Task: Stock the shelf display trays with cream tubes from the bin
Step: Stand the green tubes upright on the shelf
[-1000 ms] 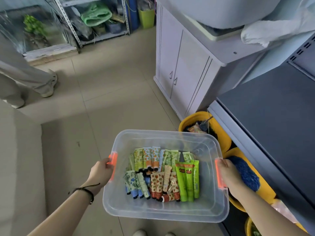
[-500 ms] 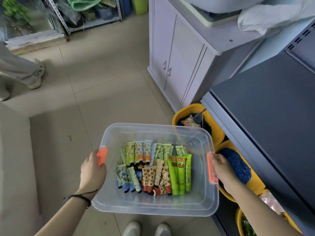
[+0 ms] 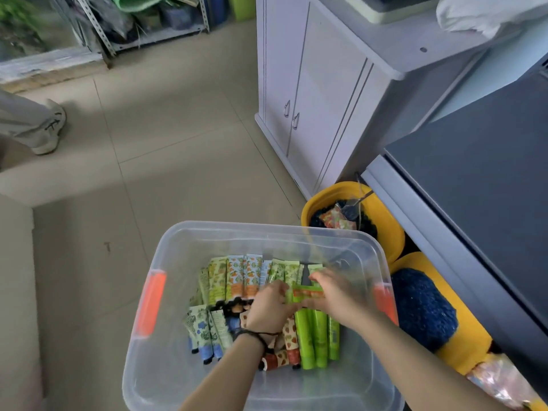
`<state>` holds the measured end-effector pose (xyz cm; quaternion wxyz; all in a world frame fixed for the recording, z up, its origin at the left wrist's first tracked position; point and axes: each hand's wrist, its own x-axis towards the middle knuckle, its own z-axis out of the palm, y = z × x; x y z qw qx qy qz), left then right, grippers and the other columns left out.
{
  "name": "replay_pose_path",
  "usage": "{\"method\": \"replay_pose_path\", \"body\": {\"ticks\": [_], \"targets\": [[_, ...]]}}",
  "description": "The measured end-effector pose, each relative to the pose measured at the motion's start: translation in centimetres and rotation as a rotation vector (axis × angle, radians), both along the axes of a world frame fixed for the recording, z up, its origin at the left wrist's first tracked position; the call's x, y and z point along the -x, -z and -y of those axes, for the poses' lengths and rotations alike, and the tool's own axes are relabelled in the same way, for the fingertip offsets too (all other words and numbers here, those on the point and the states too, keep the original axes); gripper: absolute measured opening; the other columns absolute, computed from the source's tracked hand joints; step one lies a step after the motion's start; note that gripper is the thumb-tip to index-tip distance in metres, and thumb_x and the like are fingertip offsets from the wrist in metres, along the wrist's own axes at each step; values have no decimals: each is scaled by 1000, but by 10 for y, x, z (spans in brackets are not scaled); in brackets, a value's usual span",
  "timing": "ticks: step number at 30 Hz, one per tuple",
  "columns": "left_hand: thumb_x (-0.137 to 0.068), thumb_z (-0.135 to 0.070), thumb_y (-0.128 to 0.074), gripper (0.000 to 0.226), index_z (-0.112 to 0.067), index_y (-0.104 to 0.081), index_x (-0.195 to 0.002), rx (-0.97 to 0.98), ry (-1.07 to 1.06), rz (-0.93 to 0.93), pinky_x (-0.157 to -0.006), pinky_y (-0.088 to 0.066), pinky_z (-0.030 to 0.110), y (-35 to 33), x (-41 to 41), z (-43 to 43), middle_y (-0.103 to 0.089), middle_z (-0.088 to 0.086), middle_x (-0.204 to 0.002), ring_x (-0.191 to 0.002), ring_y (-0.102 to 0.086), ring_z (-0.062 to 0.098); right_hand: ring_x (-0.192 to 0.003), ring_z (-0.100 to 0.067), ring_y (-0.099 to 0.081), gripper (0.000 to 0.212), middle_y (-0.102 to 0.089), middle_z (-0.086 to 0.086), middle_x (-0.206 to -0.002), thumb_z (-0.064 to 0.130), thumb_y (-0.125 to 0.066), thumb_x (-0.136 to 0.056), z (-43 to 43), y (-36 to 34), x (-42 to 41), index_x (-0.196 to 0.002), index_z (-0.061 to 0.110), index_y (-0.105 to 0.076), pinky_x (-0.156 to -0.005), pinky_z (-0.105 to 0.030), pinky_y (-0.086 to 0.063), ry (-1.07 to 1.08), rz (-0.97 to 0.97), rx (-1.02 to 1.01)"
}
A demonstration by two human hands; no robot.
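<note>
Head view: clear bin beside the yellow buckets, cream tubes lying in rows inside. Right hand curled round the flat ends of the green tubes. Left hand is at the same ends; blurred, can't tell its grip.

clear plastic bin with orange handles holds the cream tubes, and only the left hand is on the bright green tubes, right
Not only the left: the head view shows both the left hand and the right hand on the bright green tubes inside the clear plastic bin.
</note>
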<state>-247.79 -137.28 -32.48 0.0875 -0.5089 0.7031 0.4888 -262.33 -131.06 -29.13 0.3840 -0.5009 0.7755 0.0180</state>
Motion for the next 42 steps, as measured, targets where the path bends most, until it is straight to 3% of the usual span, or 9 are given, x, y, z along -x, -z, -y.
{"method": "replay_pose_path", "body": {"ticks": [3, 9, 17, 20, 24, 27, 35, 38, 42], "targets": [[-81, -46, -65, 63, -19, -44, -135, 98, 66, 102, -101, -38, 32, 26, 13, -2, -46, 5, -132, -124, -38, 22, -131, -22, -42, 80, -48, -7, -139, 64, -57, -78, 3, 31, 9, -136, 9, -47, -110, -34, -33, -101, -121, -115], [-79, -55, -61, 59, -26, -47, -130, 317, 118, 233, -100, -33, 35, 41, 27, -9, -38, 4, -124, -118, -32, 26, -118, -23, -40, 55, -48, -2, -125, 51, -68, -79, -2, 62, 13, -117, 11, -60, -102, -36, -36, -152, -260, -50], [-75, -37, -72, 44, -23, -53, -113, 208, 63, 153, -100, -31, 33, 37, 23, -7, -43, -1, -123, -117, -32, 23, -104, -16, -42, 39, -51, 5, -108, 45, -74, -75, -16, 58, 5, -98, 20, -56, -85, -30, -37, -5, -206, 115], [-73, -29, -74, 39, -27, -44, -96, 120, 100, 52, -87, -36, 28, 26, 18, -3, -47, -4, -107, -109, -38, 20, -90, -14, -46, 36, -49, 8, -90, 39, -76, -73, -21, 45, -1, -82, 23, -45, -70, -30, -38, 25, -124, 115], [-72, -11, -74, 48, -30, -29, -75, -106, 117, -81, -50, -34, 14, 7, 8, 1, -46, -10, -75, -65, -45, 5, -82, -14, -59, 30, -59, 8, -88, 25, -76, -75, -25, 26, -11, -87, 23, -49, -61, -28, -42, 171, 96, 30], [-71, -11, -77, 48, -30, -33, -74, -105, 187, -136, -49, -31, 12, -12, 0, 8, -43, -11, -73, -60, -39, 2, -77, -19, -60, 30, -62, -2, -83, 21, -79, -70, -22, 9, -11, -84, 12, -54, -62, -32, -43, 200, 93, 69], [-67, -10, -82, 35, -32, -55, -74, 120, 227, -389, -64, -44, 15, -140, -25, 81, -64, -14, -73, -66, -56, -2, -57, -6, -48, 31, -54, 7, -61, 25, -82, -70, 9, -114, -12, -64, 24, -51, -55, -16, -37, 281, 96, 401], [-66, -8, -83, 30, -31, -64, -72, 115, 185, -529, -69, -50, 20, -220, -32, 104, -71, -8, -73, -66, -62, 4, -58, -10, -55, 28, -62, 1, -63, 29, -83, -68, 22, -193, -20, -64, 25, -55, -60, -35, -45, 357, 136, 561], [-63, -24, -80, 21, -27, -68, -80, 155, 221, -712, -73, -53, 29, -347, -39, 120, -73, 6, -79, -72, -66, 15, -56, -6, -52, 19, -64, -4, -64, 14, -83, -69, 32, -318, -34, -66, 22, -66, -57, -25, -41, 416, 273, 788]]}}
